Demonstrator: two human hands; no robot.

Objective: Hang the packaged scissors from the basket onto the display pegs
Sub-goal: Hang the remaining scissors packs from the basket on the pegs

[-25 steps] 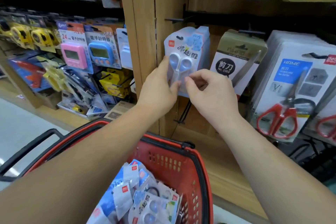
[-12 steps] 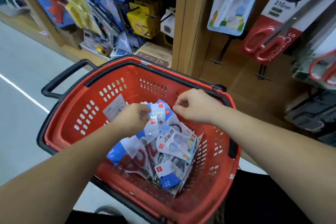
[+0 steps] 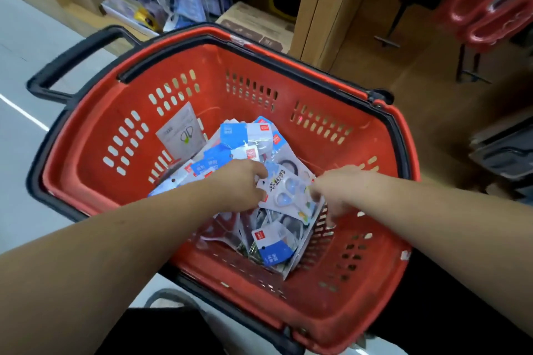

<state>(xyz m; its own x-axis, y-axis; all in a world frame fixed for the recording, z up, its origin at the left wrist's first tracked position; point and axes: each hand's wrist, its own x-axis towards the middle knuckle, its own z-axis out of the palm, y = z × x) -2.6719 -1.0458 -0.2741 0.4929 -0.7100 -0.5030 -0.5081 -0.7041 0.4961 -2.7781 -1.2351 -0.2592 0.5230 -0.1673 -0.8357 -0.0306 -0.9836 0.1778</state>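
Observation:
A red shopping basket (image 3: 95, 135) stands in front of me, tilted, with a pile of several packaged scissors (image 3: 248, 141) in its lower right part. On top of the pile lies a white pack with blue-handled scissors (image 3: 288, 193). My left hand (image 3: 239, 181) grips its left edge with curled fingers. My right hand (image 3: 334, 190) pinches its right edge. Both hands are blurred by motion. The pegs with hanging stock are mostly out of view above.
The basket's black handle (image 3: 72, 66) sticks out to the left over the grey floor (image 3: 26, 153). A wooden shelf post (image 3: 326, 8) rises behind the basket. Large red-handled scissors (image 3: 490, 8) hang at top right; cardboard boxes (image 3: 253, 26) sit behind the rim.
A second ago both hands were at a pack on a display peg. They dropped into the basket, my view tilted down, and they now hold the blue-handled pack on the pile.

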